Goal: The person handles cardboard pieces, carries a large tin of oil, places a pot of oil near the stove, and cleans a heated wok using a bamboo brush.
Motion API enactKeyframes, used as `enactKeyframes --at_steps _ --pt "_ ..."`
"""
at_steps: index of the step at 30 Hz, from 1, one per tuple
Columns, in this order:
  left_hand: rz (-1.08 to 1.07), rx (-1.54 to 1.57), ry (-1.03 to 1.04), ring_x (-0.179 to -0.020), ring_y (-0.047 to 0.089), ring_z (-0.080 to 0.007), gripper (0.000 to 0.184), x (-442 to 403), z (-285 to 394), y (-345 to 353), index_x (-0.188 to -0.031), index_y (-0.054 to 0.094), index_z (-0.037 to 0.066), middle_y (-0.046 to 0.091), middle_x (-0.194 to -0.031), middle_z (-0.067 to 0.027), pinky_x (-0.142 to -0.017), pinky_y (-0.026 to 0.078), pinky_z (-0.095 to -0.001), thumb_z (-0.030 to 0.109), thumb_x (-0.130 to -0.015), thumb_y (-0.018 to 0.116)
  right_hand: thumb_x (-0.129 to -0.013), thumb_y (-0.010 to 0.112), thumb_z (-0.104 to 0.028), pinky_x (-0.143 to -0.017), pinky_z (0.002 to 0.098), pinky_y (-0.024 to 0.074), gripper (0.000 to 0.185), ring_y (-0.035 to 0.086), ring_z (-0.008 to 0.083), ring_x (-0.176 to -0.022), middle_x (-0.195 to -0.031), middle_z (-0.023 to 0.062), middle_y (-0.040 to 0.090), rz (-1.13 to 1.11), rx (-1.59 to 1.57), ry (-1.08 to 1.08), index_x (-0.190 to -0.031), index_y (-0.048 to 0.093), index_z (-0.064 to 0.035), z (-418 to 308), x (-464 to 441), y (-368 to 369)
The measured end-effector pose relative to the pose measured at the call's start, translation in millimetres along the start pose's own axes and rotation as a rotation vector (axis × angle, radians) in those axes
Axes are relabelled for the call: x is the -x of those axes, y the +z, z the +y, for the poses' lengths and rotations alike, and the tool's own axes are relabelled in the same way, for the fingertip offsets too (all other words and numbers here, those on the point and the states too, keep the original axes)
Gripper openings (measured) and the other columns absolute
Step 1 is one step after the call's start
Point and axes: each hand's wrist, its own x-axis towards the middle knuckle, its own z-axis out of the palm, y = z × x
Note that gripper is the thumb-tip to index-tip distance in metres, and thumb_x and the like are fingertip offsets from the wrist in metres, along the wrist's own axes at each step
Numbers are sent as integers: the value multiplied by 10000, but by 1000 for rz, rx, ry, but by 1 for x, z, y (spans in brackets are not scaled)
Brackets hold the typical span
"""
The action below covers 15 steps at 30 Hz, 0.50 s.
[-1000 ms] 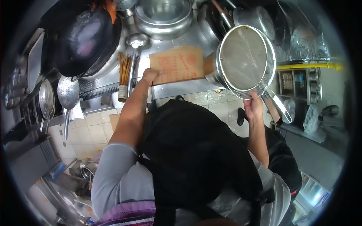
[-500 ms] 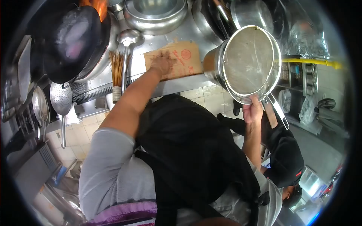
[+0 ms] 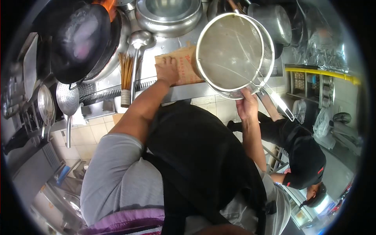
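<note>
My left hand (image 3: 167,71) lies on a piece of brown cardboard (image 3: 190,74) with red print, its fingers spread on the surface. The cardboard is on the steel counter, near its front edge. My right hand (image 3: 247,105) is closed at the lower rim of a round mesh strainer (image 3: 231,51), which overlaps the cardboard's right end in view. A second wire rim shows behind the strainer. A wooden handle (image 3: 270,105) and a metal handle (image 3: 280,105) stick out toward the lower right. What lies underneath the mesh is mostly hidden.
A black wok (image 3: 80,43) stands at the left, with flame (image 3: 109,9) behind it. Close by are a ladle (image 3: 140,39), a bamboo brush (image 3: 125,74) and a hanging skimmer (image 3: 67,98). A steel basin (image 3: 168,19) sits at the back. Another person (image 3: 303,156) is at the right.
My right hand has moved left and slightly up with the strainer, which now covers part of the cardboard in view. My left hand stays on the cardboard. The other person shows more fully.
</note>
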Motion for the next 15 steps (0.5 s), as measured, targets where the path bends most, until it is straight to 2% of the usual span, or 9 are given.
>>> enactKeyframes --at_steps 2,4,6,7,8,10,11,13,15 --pt "-175 82 -150 -1604 294 -372 957 32 -3 -63 -1610 411 211 339 -1686 -82 -1124 378 -732 544 -823 844 -996 622 17 -927 386 653 308 746 269 -1073 -1233 166 725 9 -12 19 -1300 615 70 12 -5 17" --pt "-152 135 -149 -1566 345 -368 961 28 -13 -36 -1586 435 204 365 -1662 -79 -1152 401 -678 545 -797 866 -994 630 9 -885 387 664 273 754 261 -1024 -1194 155 736 -79 10 60 -1261 632 69 20 -8 38" --pt "8 229 -87 -1520 395 -376 932 23 -26 -4 -1590 439 205 374 -1661 -95 -1163 428 -629 490 -815 872 -991 636 4 -863 391 668 223 760 258 -963 -1131 145 748 -96 21 76 -1206 653 59 35 -16 46" --pt "89 264 -13 -1477 435 -388 855 18 -38 11 -1556 494 168 440 -1619 -120 -1200 424 -547 400 -823 868 -989 639 0 -862 388 668 201 761 256 -942 -1107 142 750 -114 35 105 -1181 662 55 40 -18 50" --pt "94 268 -18 -1477 435 -388 855 9 -53 28 -1556 494 168 440 -1619 -120 -1200 424 -547 400 -823 868 -987 642 -3 -862 386 667 179 762 253 -921 -1083 139 752 -139 48 130 -1156 670 51 44 -21 54" --pt "148 168 190 -1484 435 -388 766 11 -68 23 -1513 554 125 516 -1573 -121 -1233 394 -491 317 -828 837 -986 650 -19 -819 371 671 160 764 250 -913 -1069 141 754 -155 62 151 -1127 678 51 55 -26 54" --pt "172 246 162 -1427 500 -390 628 17 -71 23 -1426 639 94 614 -1474 -148 -1254 368 -437 250 -837 789 -984 660 -30 -777 354 668 175 764 244 -915 -1079 136 755 -140 102 181 -1138 680 52 61 -29 54" --pt "190 277 191 -1395 535 -383 585 20 -76 24 -1392 664 85 645 -1435 -162 -1245 378 -444 233 -838 781 -1004 664 -46 -807 346 694 227 769 231 -999 -1152 121 753 -154 206 229 -1225 665 4 75 -33 47" --pt "212 306 231 -1362 571 -376 543 21 -79 22 -1358 688 75 676 -1396 -175 -1236 387 -451 216 -840 772 -1002 676 -66 -777 338 688 228 768 221 -979 -1139 115 755 -141 251 221 -1221 672 -3 89 -25 46"
